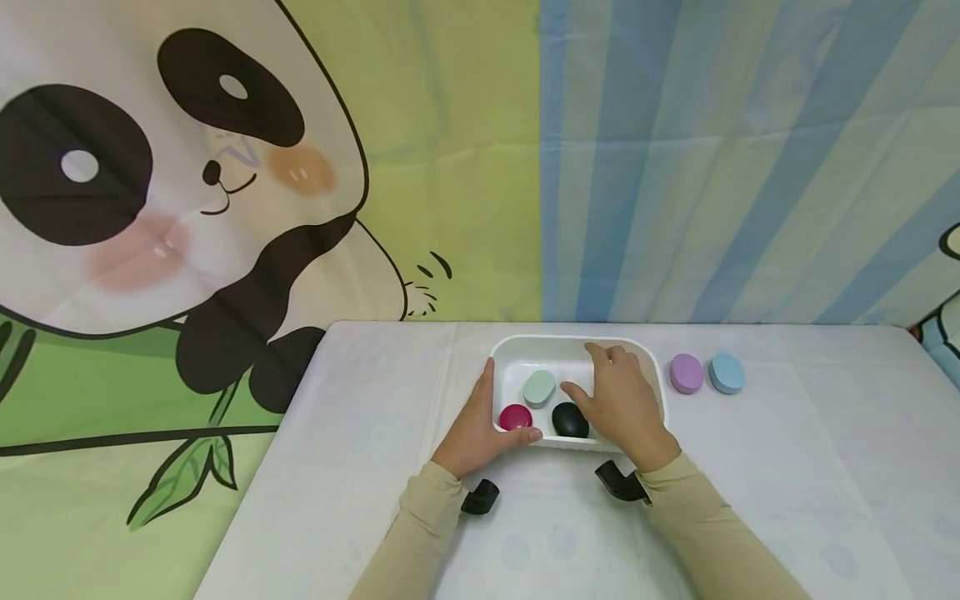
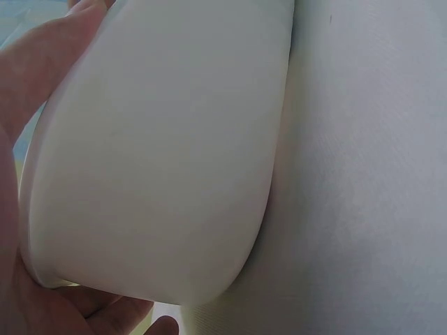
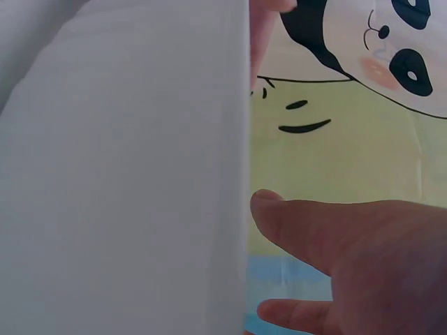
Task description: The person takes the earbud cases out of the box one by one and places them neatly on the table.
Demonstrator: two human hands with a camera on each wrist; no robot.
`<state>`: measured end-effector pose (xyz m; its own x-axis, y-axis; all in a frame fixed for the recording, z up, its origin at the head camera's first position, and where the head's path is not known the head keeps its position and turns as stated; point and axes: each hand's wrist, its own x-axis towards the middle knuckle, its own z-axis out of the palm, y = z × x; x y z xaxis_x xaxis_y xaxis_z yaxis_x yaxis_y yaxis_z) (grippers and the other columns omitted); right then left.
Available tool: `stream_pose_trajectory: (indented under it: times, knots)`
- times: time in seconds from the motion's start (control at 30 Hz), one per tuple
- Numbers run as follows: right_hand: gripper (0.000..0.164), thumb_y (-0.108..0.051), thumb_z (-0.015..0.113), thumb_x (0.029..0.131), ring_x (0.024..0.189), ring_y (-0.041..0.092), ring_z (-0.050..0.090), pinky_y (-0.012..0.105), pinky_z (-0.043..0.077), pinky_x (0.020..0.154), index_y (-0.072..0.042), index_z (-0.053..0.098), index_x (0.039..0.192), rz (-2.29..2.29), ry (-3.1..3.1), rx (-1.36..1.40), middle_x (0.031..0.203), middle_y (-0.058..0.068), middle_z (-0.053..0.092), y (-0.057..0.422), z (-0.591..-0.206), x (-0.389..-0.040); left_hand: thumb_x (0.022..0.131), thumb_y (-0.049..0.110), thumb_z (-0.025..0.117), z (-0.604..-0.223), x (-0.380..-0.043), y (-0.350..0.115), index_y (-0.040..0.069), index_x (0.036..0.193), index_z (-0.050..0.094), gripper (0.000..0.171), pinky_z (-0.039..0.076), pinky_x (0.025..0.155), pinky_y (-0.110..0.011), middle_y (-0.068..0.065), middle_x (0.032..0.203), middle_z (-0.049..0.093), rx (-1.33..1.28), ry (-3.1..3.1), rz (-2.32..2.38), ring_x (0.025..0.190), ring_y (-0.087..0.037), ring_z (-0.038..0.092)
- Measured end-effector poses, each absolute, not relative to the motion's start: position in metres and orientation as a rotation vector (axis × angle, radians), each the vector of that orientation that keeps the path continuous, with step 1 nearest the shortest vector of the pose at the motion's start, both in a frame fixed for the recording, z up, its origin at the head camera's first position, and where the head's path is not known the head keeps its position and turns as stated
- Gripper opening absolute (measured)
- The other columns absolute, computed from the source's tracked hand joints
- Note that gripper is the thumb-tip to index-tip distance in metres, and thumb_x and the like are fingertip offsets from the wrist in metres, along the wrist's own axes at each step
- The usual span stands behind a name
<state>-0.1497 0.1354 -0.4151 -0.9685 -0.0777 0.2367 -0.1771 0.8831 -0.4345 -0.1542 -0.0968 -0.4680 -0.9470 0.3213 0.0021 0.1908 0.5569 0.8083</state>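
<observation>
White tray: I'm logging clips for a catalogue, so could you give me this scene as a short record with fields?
Container: white tray on a white-covered table
Inside: pale green piece, red piece, black piece
Outside, to its right: purple piece, blue piece
Left hand: grips the tray's left end
Right hand: over the tray's right part, thumb and index finger apart
Backdrop: panda-print cloth

Tray (image 1: 517, 364) partly hidden beneath right hand (image 1: 626, 404). Inside blocked by its own side in both wrist views. Left hand (image 1: 480, 425) cropped in left wrist view; sleeves (image 1: 422, 525) cut off behind both hands.
</observation>
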Motion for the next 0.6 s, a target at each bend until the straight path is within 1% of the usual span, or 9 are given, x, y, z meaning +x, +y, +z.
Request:
stream_pose_trajectory:
  times: [0.1,0.33,0.6]
  knots:
    - [0.071,-0.036,0.078,0.088,0.111,0.046,0.055,0.056,0.051,0.089,0.010,0.054,0.135,0.689,-2.863,0.205,0.121,0.032,0.058,0.128,-0.417,-0.150,0.075,0.056,0.084,-0.468,-0.154,-0.097,0.012,0.163,0.000,0.129,0.031,0.117,-0.044,-0.005,0.167,0.015,0.433,2.645,1.339,0.147,-0.024,0.029]
    - [0.072,-0.040,0.077,0.088,0.105,0.043,0.057,0.051,0.054,0.086,0.012,0.055,0.133,0.696,-2.909,0.235,0.116,0.029,0.061,0.115,-0.427,-0.156,0.076,0.052,0.084,-0.467,-0.153,-0.096,0.013,0.163,-0.001,0.127,0.032,0.116,-0.045,-0.004,0.167,0.014,0.406,2.645,1.328,0.147,-0.025,0.029]
    - [0.074,-0.042,0.078,0.087,0.104,0.042,0.058,0.052,0.055,0.086,0.011,0.055,0.133,0.675,-2.966,0.231,0.117,0.028,0.061,0.106,-0.431,-0.159,0.076,0.052,0.084,-0.467,-0.154,-0.095,0.014,0.163,-0.001,0.127,0.033,0.116,-0.045,-0.006,0.167,0.016,0.419,2.643,1.324,0.145,-0.025,0.031]
